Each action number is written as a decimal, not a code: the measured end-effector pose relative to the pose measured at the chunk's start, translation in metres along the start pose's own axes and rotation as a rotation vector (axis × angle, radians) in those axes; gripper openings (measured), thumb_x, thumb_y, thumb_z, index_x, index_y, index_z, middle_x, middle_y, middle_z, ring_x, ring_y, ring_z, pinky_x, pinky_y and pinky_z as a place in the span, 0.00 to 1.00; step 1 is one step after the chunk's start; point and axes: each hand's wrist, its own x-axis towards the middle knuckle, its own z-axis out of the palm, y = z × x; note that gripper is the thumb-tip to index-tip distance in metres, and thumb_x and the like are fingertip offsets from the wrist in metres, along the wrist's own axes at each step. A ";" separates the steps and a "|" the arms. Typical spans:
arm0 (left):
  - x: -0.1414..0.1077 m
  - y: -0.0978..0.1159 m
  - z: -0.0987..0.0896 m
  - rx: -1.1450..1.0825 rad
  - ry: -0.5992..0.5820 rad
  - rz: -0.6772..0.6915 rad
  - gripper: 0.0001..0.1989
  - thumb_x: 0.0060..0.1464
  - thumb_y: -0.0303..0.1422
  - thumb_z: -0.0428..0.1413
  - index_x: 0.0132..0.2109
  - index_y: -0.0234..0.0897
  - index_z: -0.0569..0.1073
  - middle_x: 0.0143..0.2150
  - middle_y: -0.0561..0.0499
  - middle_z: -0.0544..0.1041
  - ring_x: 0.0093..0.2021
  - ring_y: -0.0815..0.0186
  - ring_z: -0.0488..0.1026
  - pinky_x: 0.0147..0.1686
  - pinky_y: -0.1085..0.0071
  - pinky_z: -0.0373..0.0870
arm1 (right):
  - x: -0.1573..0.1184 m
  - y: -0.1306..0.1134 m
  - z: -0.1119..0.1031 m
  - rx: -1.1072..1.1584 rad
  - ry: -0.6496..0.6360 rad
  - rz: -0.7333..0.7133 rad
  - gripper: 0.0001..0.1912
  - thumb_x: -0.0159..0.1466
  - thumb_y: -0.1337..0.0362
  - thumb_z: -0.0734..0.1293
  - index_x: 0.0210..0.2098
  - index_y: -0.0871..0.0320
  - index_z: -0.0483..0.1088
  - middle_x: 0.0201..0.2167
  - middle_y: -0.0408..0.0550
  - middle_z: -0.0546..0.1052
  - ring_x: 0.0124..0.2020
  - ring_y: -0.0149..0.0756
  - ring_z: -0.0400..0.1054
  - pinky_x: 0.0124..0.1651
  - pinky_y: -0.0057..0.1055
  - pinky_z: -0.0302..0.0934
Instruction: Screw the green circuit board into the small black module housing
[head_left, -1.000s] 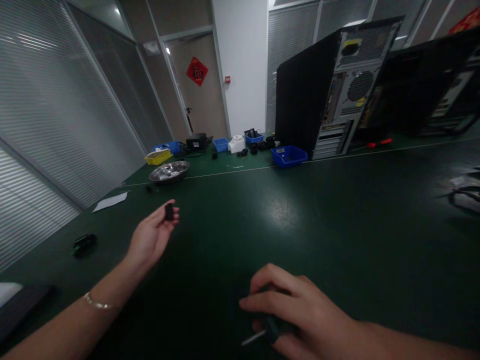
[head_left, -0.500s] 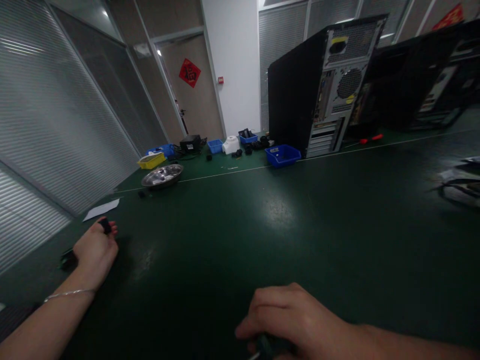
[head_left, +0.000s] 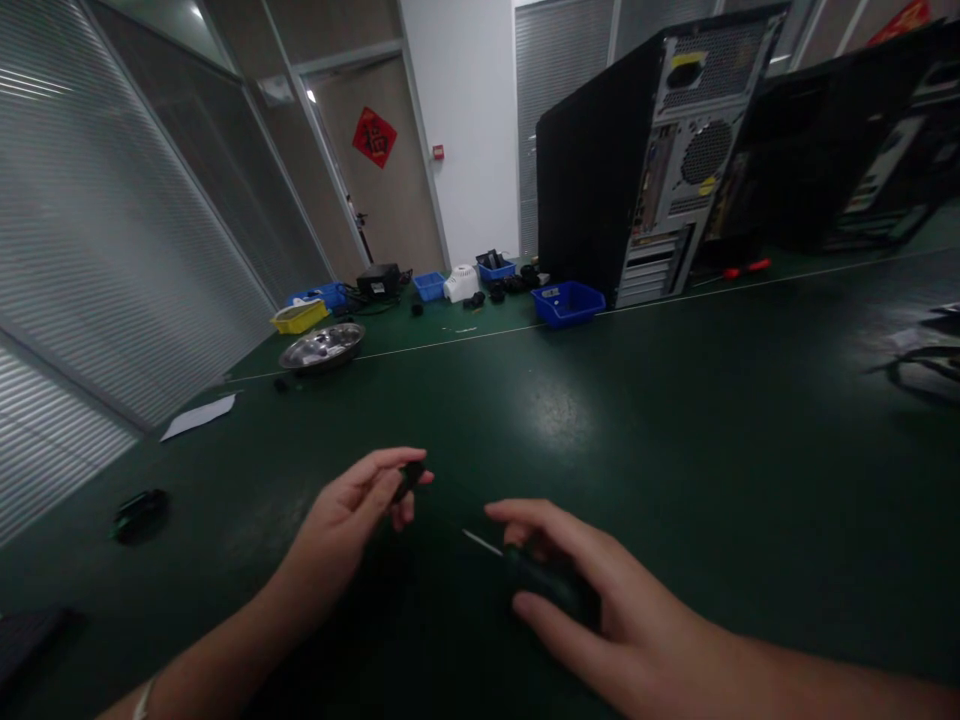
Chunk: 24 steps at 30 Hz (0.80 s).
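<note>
My left hand [head_left: 364, 505] is closed, pinching a small black part [head_left: 409, 480] between thumb and fingers above the green table [head_left: 420, 620]. To its right, my right hand [head_left: 592, 590] is wrapped around the dark handle of a screwdriver [head_left: 551, 580]. The thin metal shaft points left, toward the left hand, with a gap between its tip and the black part. What exactly the small part is, I cannot make out. A black and green object [head_left: 140, 513] lies on the table at the far left, apart from both hands.
A metal bowl [head_left: 322, 347], a yellow tray [head_left: 300, 317] and a blue bin [head_left: 568, 304] stand toward the back. A black computer tower [head_left: 592, 180] rises at the back right. White paper [head_left: 199, 416] lies on the left; a dark cable [head_left: 926, 370] is at the right edge.
My left hand has swung right, from beside the black and green object to the middle, with the small black part in it. My right hand has risen slightly, showing the screwdriver more fully.
</note>
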 end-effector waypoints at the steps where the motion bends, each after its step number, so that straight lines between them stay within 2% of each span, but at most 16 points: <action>1: -0.006 0.000 0.005 0.025 -0.047 -0.030 0.16 0.59 0.39 0.53 0.51 0.37 0.74 0.42 0.45 0.77 0.32 0.67 0.69 0.34 0.70 0.66 | 0.001 0.001 0.000 0.028 0.011 0.034 0.26 0.63 0.68 0.63 0.60 0.53 0.59 0.49 0.49 0.71 0.47 0.35 0.68 0.49 0.32 0.64; 3: -0.013 -0.001 0.009 0.034 -0.098 -0.085 0.17 0.60 0.40 0.52 0.51 0.38 0.75 0.43 0.45 0.77 0.34 0.67 0.69 0.36 0.69 0.66 | 0.003 0.005 0.001 0.073 0.033 0.076 0.25 0.63 0.69 0.62 0.60 0.53 0.58 0.49 0.50 0.70 0.48 0.35 0.68 0.49 0.33 0.65; 8: -0.011 -0.002 0.006 -0.022 -0.180 -0.148 0.18 0.53 0.35 0.60 0.52 0.43 0.74 0.48 0.47 0.76 0.44 0.63 0.71 0.43 0.69 0.66 | 0.009 0.010 0.001 0.101 0.018 0.076 0.16 0.65 0.66 0.62 0.52 0.55 0.66 0.44 0.49 0.74 0.46 0.37 0.69 0.47 0.33 0.66; 13: -0.014 0.000 0.010 0.079 -0.248 -0.087 0.15 0.55 0.34 0.57 0.50 0.41 0.75 0.37 0.49 0.77 0.33 0.67 0.71 0.35 0.71 0.67 | 0.012 0.008 0.000 0.023 0.031 0.001 0.14 0.64 0.63 0.65 0.49 0.52 0.72 0.42 0.48 0.76 0.43 0.36 0.71 0.44 0.30 0.67; 16: -0.019 0.000 0.013 0.120 -0.292 -0.045 0.13 0.55 0.33 0.57 0.49 0.42 0.75 0.40 0.49 0.77 0.37 0.65 0.72 0.36 0.71 0.68 | 0.012 0.010 0.001 -0.025 0.057 -0.085 0.14 0.63 0.65 0.65 0.48 0.51 0.73 0.42 0.47 0.77 0.42 0.35 0.72 0.42 0.27 0.67; 19: -0.021 0.001 0.014 0.212 -0.313 0.060 0.12 0.55 0.32 0.57 0.47 0.43 0.77 0.42 0.49 0.76 0.41 0.64 0.72 0.40 0.71 0.67 | 0.012 0.013 0.003 -0.050 0.085 -0.130 0.15 0.63 0.66 0.65 0.48 0.50 0.74 0.41 0.47 0.78 0.41 0.35 0.73 0.38 0.25 0.68; 24: -0.021 0.004 0.014 0.365 -0.328 0.159 0.12 0.56 0.32 0.56 0.48 0.43 0.77 0.38 0.49 0.75 0.38 0.64 0.71 0.38 0.71 0.66 | 0.009 0.014 0.004 -0.085 0.084 -0.147 0.15 0.62 0.67 0.66 0.48 0.50 0.74 0.42 0.47 0.78 0.41 0.36 0.73 0.37 0.25 0.68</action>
